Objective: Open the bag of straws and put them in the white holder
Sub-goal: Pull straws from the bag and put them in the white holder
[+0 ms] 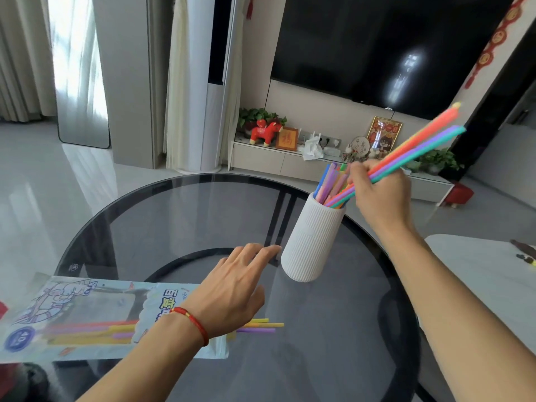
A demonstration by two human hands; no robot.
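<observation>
A white ribbed holder (311, 239) stands on the round glass table (179, 216), with several coloured straws sticking out of its mouth. My right hand (380, 192) grips a bundle of coloured straws (417, 146), tilted, their lower ends inside the holder's rim. My left hand (232, 288) hovers flat with fingers spread, just left of the holder's base, holding nothing. Under my left wrist lies the printed plastic straw bag (87, 314), open end to the right. A few yellow and purple straws (261, 325) poke out of it onto the glass.
A white tabletop (493, 285) with small dark items sits at the right. Beyond the table are a low TV cabinet (275, 161) with ornaments, a wall television and a tall white floor unit (211, 111).
</observation>
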